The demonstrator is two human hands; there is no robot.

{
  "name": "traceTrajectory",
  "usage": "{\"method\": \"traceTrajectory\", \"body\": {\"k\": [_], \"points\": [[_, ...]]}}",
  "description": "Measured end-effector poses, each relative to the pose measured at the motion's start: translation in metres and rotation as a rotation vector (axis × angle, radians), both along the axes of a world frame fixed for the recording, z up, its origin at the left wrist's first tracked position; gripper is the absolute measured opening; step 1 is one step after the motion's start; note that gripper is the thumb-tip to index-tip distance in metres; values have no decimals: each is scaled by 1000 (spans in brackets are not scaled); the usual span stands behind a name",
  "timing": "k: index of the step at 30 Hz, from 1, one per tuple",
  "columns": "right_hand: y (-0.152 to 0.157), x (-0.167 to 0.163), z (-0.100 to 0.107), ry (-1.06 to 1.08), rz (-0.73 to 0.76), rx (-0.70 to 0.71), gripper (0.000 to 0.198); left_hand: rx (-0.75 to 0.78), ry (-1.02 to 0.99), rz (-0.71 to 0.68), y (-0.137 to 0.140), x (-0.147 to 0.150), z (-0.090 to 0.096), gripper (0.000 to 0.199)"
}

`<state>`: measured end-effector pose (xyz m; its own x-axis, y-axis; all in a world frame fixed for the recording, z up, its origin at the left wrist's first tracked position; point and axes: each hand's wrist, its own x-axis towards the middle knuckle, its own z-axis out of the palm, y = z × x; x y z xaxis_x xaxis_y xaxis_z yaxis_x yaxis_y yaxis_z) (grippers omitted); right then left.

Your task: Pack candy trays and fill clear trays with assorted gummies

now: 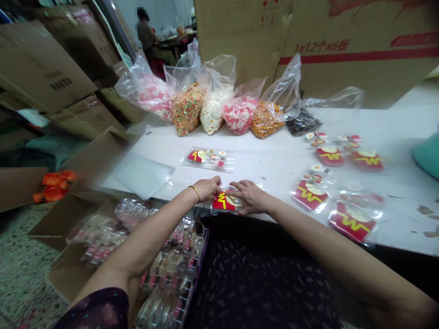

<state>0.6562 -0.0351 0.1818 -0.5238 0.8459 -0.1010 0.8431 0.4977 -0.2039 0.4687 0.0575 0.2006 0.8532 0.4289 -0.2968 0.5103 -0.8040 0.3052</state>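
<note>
Left hand (210, 188): apparently pinched the fries-charm packet (223, 201).
Right hand (254, 197): lay half-spread across it.
Packet: rested at the table's (267, 164) near edge.
Seemingly done: boxed packets (164, 267).
Seemingly left: four charm sets (310, 196) rightward.

Front pouch (220, 202) red w/ yellow zigzag, same red & yellow on the packet behind (195, 156) & the 4 sets to the R (308, 196); bench (270, 160) wht w/ brn stains. Bags L to R: pink/wht bag (156, 98), orange bag (187, 112) w/ red & grn bits, wht bag (212, 109) w/ orange dots, 2nd pink/wht bag (240, 114), deeper-orange bag (266, 119), near-blk bag (302, 122). Carton (325, 80) brn w/ red stripe & lettering, bangle (195, 193) gold, clothing (257, 283) v. dk purple w/ pale flecks.
</note>
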Motion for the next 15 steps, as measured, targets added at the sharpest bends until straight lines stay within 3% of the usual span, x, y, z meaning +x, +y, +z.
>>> {"method": "traceTrajectory", "body": {"k": [7,12,15], "points": [[3,1,-6,131,-26,-9,80,-149,-288,0,-13,11,-16,9],[5,0,-8,271,-90,67,46,-151,-364,15,-6,5,-17,6],[4,-6,-7,256,-156,58,41,-151,-383,20,-4,4,-17,7]]}}
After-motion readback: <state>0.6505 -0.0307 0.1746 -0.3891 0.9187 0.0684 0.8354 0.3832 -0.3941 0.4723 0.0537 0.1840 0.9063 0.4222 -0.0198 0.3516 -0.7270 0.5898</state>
